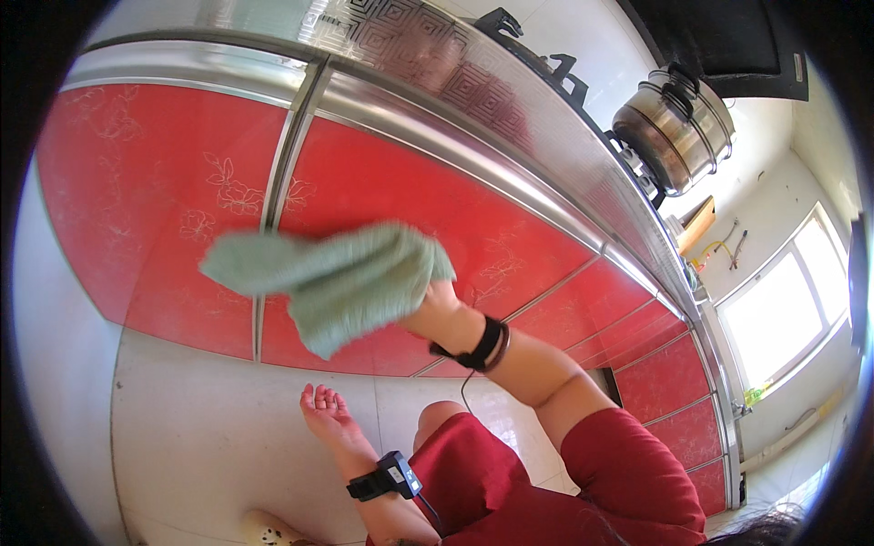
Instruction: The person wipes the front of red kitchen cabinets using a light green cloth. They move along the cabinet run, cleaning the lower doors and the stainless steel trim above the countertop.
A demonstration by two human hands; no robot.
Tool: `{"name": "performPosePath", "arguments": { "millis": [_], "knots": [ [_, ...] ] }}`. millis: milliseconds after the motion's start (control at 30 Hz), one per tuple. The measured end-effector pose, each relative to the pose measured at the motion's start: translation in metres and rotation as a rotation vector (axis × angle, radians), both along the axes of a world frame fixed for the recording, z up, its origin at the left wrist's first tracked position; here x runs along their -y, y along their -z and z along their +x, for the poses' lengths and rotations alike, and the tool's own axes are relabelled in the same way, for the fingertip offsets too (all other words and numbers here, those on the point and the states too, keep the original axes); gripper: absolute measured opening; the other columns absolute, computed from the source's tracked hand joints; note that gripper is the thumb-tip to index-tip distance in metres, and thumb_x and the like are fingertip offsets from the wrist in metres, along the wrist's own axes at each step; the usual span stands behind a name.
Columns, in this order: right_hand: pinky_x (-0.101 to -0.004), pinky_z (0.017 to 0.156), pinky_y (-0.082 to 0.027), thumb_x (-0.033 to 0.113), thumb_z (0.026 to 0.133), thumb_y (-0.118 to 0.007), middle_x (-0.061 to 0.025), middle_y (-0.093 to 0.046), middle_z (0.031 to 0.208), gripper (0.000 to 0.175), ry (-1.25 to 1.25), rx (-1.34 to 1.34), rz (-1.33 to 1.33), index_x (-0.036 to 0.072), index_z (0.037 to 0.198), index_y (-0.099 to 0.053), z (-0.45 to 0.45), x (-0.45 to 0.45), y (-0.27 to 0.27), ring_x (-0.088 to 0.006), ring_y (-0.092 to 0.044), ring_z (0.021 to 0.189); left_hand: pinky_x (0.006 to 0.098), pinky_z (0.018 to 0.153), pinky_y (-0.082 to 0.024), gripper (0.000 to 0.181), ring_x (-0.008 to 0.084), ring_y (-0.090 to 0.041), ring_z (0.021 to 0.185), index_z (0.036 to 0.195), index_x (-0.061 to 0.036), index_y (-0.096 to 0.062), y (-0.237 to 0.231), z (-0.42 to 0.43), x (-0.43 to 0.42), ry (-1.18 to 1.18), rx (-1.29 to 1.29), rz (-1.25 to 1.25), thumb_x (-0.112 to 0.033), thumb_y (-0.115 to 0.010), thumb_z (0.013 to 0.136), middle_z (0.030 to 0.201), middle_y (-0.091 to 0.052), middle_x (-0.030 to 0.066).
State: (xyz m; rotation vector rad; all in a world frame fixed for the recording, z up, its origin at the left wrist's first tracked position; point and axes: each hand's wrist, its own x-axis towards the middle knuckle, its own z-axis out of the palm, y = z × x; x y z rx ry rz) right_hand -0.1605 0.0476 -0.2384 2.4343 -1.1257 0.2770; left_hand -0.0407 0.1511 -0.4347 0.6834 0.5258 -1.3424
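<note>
A green cloth [362,273], blurred by motion, hangs from my right hand [437,297], whose fingers it mostly hides. Both are in front of the red cabinet doors [410,184] with pale flower patterns and metal frames; whether the cloth touches a door I cannot tell. Lower down, my left hand [329,409] holds nothing, its palm up and fingers slightly curled, above the light tiled floor [205,409]. Each wrist wears a black strap; the left one carries a small device [401,476].
Above the doors runs a metal counter edge [437,75]. A gas stove with black pot supports [567,78] holds a stacked steel steamer pot [676,133] at the upper right. Farther along are a wooden board [696,224] and a bright window [782,300]. A white wall [61,300] stands at the left.
</note>
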Motion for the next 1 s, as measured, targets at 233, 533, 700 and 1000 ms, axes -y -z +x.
{"name": "performPosePath", "arguments": {
  "millis": [233, 533, 700, 1000],
  "knots": [
    [-0.0365, 0.081, -0.049, 0.02, 0.083, -0.061, -0.0065, -0.063, 0.104, 0.025, -0.178, 1.224, 0.819, 0.011, 0.106, -0.061, -0.067, -0.03, -0.029, -0.0229, -0.061, 0.096, 0.0233, 0.07, -0.04, 0.026, 0.0095, -0.048, 0.072, 0.104, -0.0095, -0.053, -0.002, 0.01, -0.001, -0.017, -0.033, 0.003, -0.029, -0.054, 0.086, 0.087, -0.052, -0.0006],
    [-0.0488, 0.1, -0.034, 0.039, 0.08, -0.06, -0.0057, -0.051, 0.128, 0.053, 0.211, 0.09, -0.233, 0.016, 0.127, -0.051, -0.094, -0.021, 0.004, -0.027, -0.044, 0.121, 0.0248, 0.069, -0.042, 0.029, 0.0106, -0.049, 0.074, 0.107, -0.0082, -0.053, 0.004, -0.007, -0.001, 0.039, -0.004, -0.021, -0.027, -0.055, 0.086, 0.093, -0.051, 0.0009],
    [-0.0422, 0.09, -0.043, 0.043, 0.081, -0.056, -0.007, -0.054, 0.121, 0.048, 0.387, -0.175, 0.163, 0.014, 0.119, -0.054, -0.143, -0.041, 0.075, -0.0262, -0.052, 0.111, 0.0253, 0.07, -0.041, 0.031, 0.0104, -0.047, 0.074, 0.111, -0.0064, -0.051, 0.001, 0.0, 0.002, 0.039, 0.014, 0.004, -0.026, -0.053, 0.087, 0.089, -0.052, 0.0009],
    [-0.0409, 0.109, -0.024, 0.041, 0.094, -0.04, -0.006, -0.04, 0.138, 0.048, -0.014, 1.003, 0.64, 0.016, 0.134, -0.038, -0.202, -0.038, -0.018, -0.0224, -0.036, 0.126, 0.0255, 0.069, -0.042, 0.031, 0.0111, -0.049, 0.073, 0.11, -0.007, -0.052, 0.007, -0.004, 0.002, 0.047, 0.024, -0.059, -0.026, -0.056, 0.085, 0.09, -0.052, 0.0009]
  ]
}}
